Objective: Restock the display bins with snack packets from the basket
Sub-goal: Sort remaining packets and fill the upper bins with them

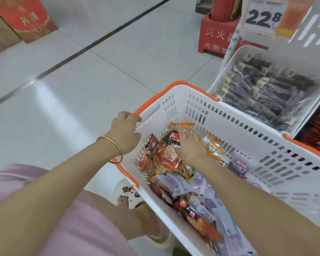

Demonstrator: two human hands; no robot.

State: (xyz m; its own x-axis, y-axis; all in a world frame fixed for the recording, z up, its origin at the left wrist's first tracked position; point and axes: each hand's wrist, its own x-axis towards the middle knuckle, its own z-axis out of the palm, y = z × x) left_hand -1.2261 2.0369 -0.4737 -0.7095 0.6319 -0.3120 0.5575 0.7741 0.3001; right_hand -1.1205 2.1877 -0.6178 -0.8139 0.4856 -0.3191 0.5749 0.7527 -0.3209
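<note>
Pink clothing (72, 228) fills the lower left, with both bare forearms reaching out over it. Right hand (189, 146) lies inside the white basket (248, 148), fingers spread wide and flat on orange-edged snack packets (166, 159) — none visibly pinched. More lie behind the wrist, purple packets (240, 166) just right of the fingers. Left hand (126, 130), left of those fingers, curls round the basket's orange handle (148, 104), a gold bangle (113, 143) on its wrist. Beyond the right fingertips stands a white display bin (227, 71) of dark packets (266, 93) — above it a price sign (266, 17) reading 22.8.
</note>
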